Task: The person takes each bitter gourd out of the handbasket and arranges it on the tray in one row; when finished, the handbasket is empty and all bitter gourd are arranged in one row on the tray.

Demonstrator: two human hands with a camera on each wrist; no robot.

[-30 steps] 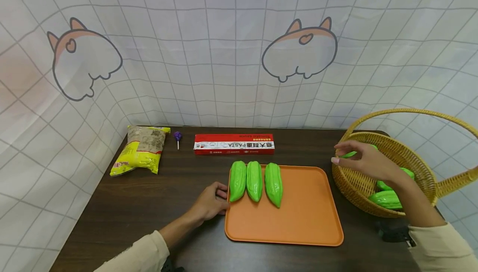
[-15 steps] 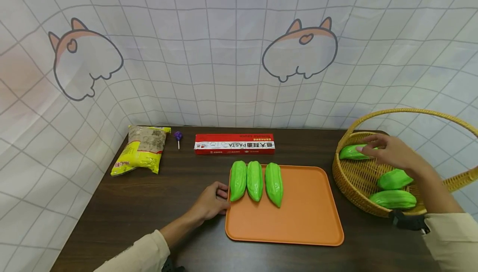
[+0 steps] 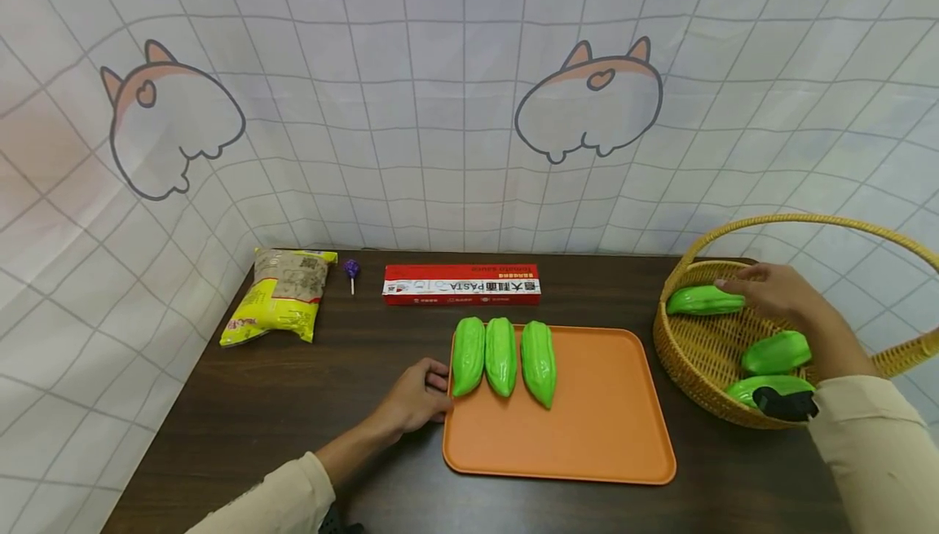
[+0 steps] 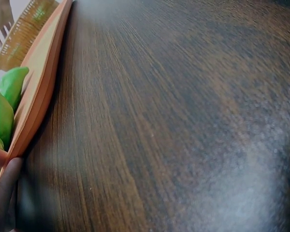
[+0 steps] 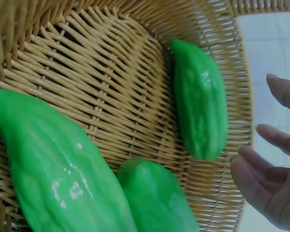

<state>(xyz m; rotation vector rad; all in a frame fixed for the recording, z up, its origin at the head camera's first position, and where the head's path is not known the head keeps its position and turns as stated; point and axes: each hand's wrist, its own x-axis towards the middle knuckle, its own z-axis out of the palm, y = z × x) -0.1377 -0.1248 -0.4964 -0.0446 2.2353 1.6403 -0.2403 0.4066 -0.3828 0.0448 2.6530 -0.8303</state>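
Step, I judge: pick from the round tan wicker basket (image 3: 682, 367), grip not yet made | your right hand (image 3: 770, 293): fingers apart, just beside the glossy green ridged gourd (image 3: 703, 300) inside | your left hand (image 3: 412, 399): pinches the rim of the flat orange rectangular tray (image 3: 587, 428) | next move likely calls for: curling your right fingers round that gourd

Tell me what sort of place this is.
Likely a staged tabletop setup: a dark table, a wrinkled grid-patterned backdrop behind it, and green vegetable-like pieces on an orange tray.
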